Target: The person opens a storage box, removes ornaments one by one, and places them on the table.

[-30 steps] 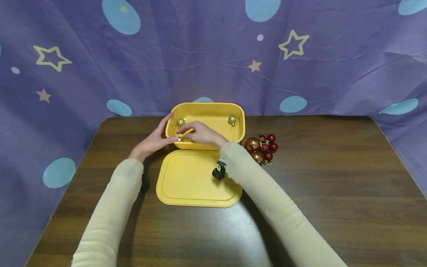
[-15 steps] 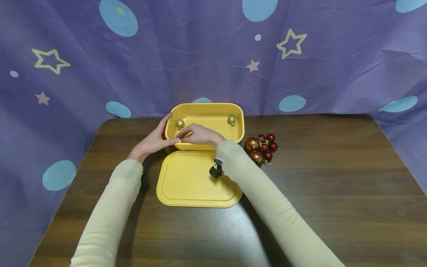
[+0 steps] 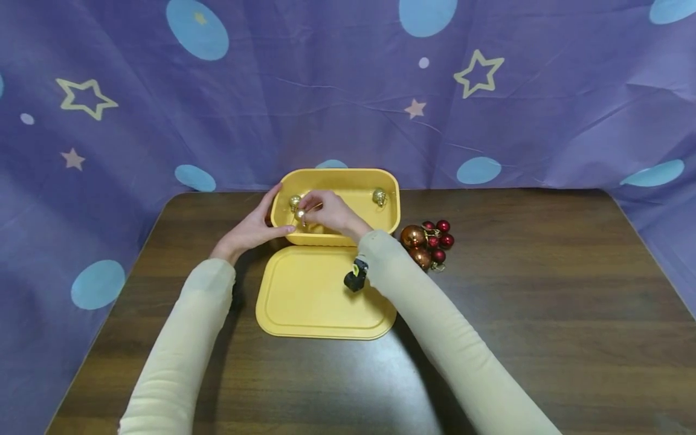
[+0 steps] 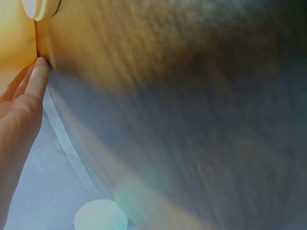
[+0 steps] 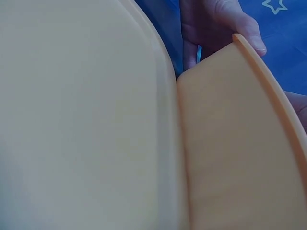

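Observation:
A yellow rectangular box (image 3: 348, 175) stands near the back of the table. My left hand (image 3: 252, 228) grips its left front corner, the thumb over the front rim and the fingers along the outside. In the right wrist view, that left hand (image 5: 223, 21) shows its thumb at the rim of the box (image 5: 235, 129). Inside the box, my right hand (image 3: 336, 214) pinches a small gold bauble (image 3: 299, 214) between thumb and fingers. Close behind lies another gold bauble (image 3: 295, 200). A third gold bauble (image 3: 379, 196) sits at the box's right end.
The yellow lid (image 3: 326, 293) lies flat on the wooden table (image 3: 533, 290), directly in front of the box. Right of the box are copper baubles (image 3: 413, 236) and several small red baubles (image 3: 446, 240). A purple curtain (image 3: 337, 121) hangs behind the table.
The right hand has lifted slightly from low at the box's front left corner, and a gold bauble now shows in its fingers. The left hand has kept its place on the box.

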A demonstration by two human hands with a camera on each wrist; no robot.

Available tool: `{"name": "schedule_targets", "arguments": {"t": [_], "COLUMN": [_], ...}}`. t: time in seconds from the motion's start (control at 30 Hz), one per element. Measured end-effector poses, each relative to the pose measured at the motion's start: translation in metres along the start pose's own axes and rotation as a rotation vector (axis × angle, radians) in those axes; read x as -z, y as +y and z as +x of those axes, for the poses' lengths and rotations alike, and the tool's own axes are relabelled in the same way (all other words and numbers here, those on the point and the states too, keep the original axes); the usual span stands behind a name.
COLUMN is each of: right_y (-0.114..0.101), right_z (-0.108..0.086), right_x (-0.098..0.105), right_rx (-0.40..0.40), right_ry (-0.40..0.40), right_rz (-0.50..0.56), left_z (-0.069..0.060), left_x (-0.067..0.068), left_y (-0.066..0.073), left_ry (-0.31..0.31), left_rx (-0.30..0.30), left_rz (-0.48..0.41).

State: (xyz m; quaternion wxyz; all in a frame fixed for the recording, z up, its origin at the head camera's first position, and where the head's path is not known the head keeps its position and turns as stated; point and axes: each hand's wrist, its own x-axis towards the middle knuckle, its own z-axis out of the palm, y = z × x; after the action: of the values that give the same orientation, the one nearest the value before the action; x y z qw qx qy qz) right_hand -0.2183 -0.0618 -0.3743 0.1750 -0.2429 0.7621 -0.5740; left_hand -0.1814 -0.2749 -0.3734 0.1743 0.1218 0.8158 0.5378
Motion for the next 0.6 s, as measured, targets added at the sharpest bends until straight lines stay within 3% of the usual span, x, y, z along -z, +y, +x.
{"name": "schedule_targets", "arguments": {"t": [0.3,0.6], "right_y": [-0.004,-0.010], "right_z": [-0.006,-0.031], "right_x": [0.007,0.023], "right_rx": [0.059,0.088], "right_ry": [0.040,0.074], "right_rz": [0.006,0.095], "left_z": [0.001,0.002], "left_x": [-0.001,0.001], "left_y": [-0.005,-0.003], "left_ry": [0.006,0.017], "left_rx": [-0.034,-0.028], "left_rz": [-0.011,0.024]}}
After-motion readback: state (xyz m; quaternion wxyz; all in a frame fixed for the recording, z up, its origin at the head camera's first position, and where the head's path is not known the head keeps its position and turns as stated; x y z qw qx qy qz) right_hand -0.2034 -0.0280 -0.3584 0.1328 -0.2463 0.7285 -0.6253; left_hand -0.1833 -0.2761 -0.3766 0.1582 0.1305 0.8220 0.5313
